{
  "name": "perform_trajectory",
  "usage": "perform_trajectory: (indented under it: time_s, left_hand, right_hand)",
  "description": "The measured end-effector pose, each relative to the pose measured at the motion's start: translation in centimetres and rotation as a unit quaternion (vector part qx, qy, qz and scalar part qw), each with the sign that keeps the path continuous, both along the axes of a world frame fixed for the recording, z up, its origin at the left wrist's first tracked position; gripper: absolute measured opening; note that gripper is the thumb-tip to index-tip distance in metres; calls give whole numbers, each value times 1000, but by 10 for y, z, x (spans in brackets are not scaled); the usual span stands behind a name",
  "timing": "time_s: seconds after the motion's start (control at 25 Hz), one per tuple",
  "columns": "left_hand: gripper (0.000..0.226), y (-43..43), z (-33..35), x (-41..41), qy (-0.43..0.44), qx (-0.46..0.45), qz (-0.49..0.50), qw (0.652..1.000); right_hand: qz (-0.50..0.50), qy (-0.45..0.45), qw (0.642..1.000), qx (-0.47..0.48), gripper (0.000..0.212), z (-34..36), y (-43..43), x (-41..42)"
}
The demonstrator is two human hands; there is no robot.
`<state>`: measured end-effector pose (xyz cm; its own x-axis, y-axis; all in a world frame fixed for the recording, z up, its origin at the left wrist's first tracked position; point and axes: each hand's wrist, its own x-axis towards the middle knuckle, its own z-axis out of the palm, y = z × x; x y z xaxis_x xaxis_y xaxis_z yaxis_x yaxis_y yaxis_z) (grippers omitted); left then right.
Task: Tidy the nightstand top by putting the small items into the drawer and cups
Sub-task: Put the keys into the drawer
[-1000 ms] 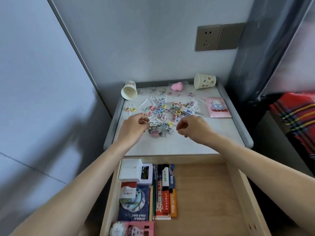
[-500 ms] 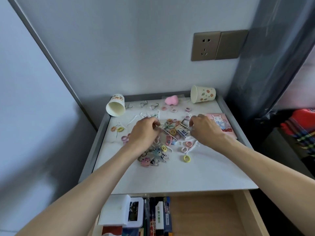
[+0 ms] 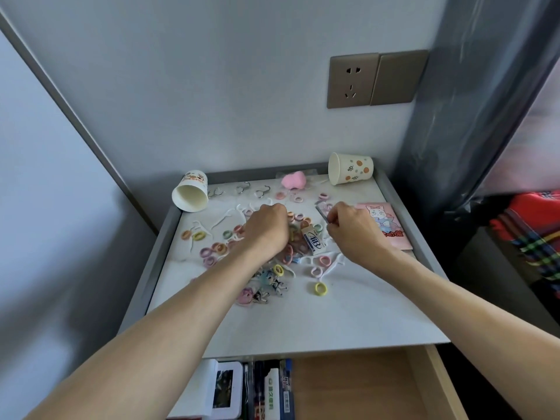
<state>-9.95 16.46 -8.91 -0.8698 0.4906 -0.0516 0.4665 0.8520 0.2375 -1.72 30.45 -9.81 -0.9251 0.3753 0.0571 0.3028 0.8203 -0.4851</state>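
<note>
Soft pastel elastic hair ties (image 3: pixel 209 254) lie scattered with thin white plastic floss picks (image 3: pixel 225 216) on the smooth pale nightstand top (image 3: pixel 303 325). The left hand (image 3: pixel 266 228) curls knuckles-up over the middle of the pile; I cannot tell what it grips. Just right of it, the right hand (image 3: pixel 351 233) pinches a slim grey metal clip (image 3: pixel 321 211). Two paper cups (image 3: pixel 350 169) lie tipped at the far corners. The wooden drawer (image 3: pixel 357 386) stands open, near.
</note>
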Motion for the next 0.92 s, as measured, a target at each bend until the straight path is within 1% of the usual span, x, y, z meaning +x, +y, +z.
perform_trajectory:
  time_s: [0.04,0.08,0.12,0.16,0.24,0.28,0.32,0.36,0.4,0.44,0.48,0.52,0.56,0.6,0.68,0.72,0.76,0.84,0.92]
  left_hand:
    - [21,0,1,2,6,5,-6,1000]
    - [31,-2,3,3,8,23,-6,1000]
    - [38,-5,5,3,9,51,0,999]
    - [37,-10,9,2,9,86,11,996]
    - [24,-22,14,0,-6,150,39,988]
    - [24,-31,16,0,-28,183,56,981]
    - [25,-39,17,0,-63,224,77,969]
    - [25,-47,17,2,-105,275,103,950]
    - [24,-55,18,5,-150,333,128,922]
    - [23,-62,19,8,-194,386,150,890]
    - [22,-68,19,12,-227,423,165,862]
    - [22,-72,20,15,-249,443,172,844]
    - [22,-76,19,18,-265,455,176,832]
    - [21,-80,19,21,-278,465,179,821]
    - [18,-87,21,28,-302,490,191,795]
    - [16,-92,23,34,-315,504,196,780]
    - [16,-96,26,41,-333,515,198,765]
    - [16,-105,29,61,-370,518,194,747]
    - [19,-116,28,88,-409,504,189,737]
  right_hand:
    - [7,10,1000,-27,8,0,-4,1]
    - [18,21,999,-39,11,1,-9,2]
    - [32,31,999,-31,19,3,-14,3]
    - [45,30,998,2,26,1,-18,2]
    - [46,2,998,53,28,-2,-24,0]
    - [33,-19,998,50,28,-3,-28,0]
    - [19,-43,998,35,33,-3,-31,-1]
    - [4,-70,997,15,43,-3,-34,-2]
    - [-8,-88,996,8,55,-4,-34,-4]
    - [-17,-97,995,13,60,-8,-35,-5]
    - [-20,-99,995,25,56,-11,-35,-6]
    - [-22,-96,994,38,46,-11,-36,-6]
    - [-28,-91,994,44,38,-11,-37,-6]
    - [-35,-86,995,49,35,-9,-38,-4]
    - [-43,-50,995,70,43,-1,-40,-1]
    - [-38,-12,997,70,45,7,-41,2]
    - [-31,20,999,36,41,17,-45,8]
    - [-6,47,992,-119,35,38,-59,28]
    - [23,30,958,-285,37,54,-79,65]
